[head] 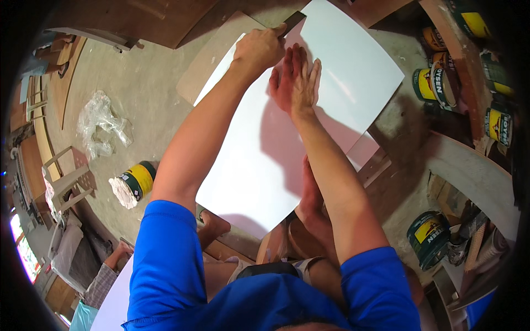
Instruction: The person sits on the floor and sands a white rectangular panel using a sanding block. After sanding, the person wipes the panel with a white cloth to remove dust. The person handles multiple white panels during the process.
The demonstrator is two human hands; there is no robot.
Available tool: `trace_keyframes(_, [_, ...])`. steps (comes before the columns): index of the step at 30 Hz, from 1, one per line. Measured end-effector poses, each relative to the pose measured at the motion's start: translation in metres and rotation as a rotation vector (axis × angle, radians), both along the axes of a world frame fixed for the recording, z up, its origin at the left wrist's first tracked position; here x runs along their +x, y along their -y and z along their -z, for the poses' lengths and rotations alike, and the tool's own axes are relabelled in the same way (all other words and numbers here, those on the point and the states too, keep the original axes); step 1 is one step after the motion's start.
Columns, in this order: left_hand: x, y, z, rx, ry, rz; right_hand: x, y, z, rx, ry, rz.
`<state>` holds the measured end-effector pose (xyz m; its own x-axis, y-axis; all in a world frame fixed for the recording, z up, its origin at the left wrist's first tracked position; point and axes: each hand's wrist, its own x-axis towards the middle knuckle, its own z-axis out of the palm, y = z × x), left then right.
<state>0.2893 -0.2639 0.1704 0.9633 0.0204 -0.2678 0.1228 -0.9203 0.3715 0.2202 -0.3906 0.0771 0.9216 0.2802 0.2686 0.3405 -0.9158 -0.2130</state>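
A glossy white sheet (248, 165), likely laminate, lies before me at a slant. My left hand (261, 47) is closed around a dark flat strip (295, 22) near the sheet's far edge; the hand hides the strip's near end. Close beside it, my right hand (296, 80) rests flat on the sheet with its fingers spread. Under the right edge shows part of another pale sheet (363, 151). One of my bare feet (312, 192) is by the sheet's near right edge.
A plain board (223, 45) lies under the far left edge. On the floor stand a paint can (138, 180) and crumpled clear plastic (101, 124). More paint cans (432, 87) line the right side. Another person's legs (54, 56) show at far left.
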Motion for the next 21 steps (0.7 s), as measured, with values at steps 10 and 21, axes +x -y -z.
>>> trace_keyframes(10, [0.075,0.033,0.008,0.004,0.023,0.04,0.004,-0.003,0.009,-0.017,0.047,-0.011])
trace_keyframes(21, [0.077,0.047,0.003,0.022,0.036,0.043,0.006,-0.002,0.002,-0.034,0.014,0.006])
